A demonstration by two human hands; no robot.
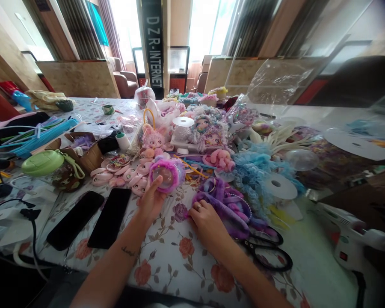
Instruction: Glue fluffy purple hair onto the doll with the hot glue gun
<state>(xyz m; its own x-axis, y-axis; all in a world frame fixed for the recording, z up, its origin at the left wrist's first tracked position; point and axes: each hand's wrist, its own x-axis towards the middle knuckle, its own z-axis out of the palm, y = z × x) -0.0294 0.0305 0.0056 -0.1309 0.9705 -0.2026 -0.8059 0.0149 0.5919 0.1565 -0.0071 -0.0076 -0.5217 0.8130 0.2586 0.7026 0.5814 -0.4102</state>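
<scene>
My left hand (154, 201) is closed round a clear plastic dome (164, 179) edged with fluffy pink-purple trim, held above the table. Lower and to the right, my right hand (205, 216), with a ring on one finger, has its fingers curled against the near left edge of purple plush fabric (229, 209). Its fingertips are partly hidden. Black-handled scissors (266, 250) lie beside that fabric, their blades out of sight. Several pink doll heads with long ears (130, 173) lie behind the dome. A small pink plush (220, 159) sits between the two hands, farther back.
Two black phones (109, 218) lie left of my left arm. Behind them stands a jar with a green lid (41, 162). At right are blue ruffled trim (255, 171), a white spool (279, 186) and a glue gun (343, 226). Finished-looking fluffy dolls (208, 128) crowd the back.
</scene>
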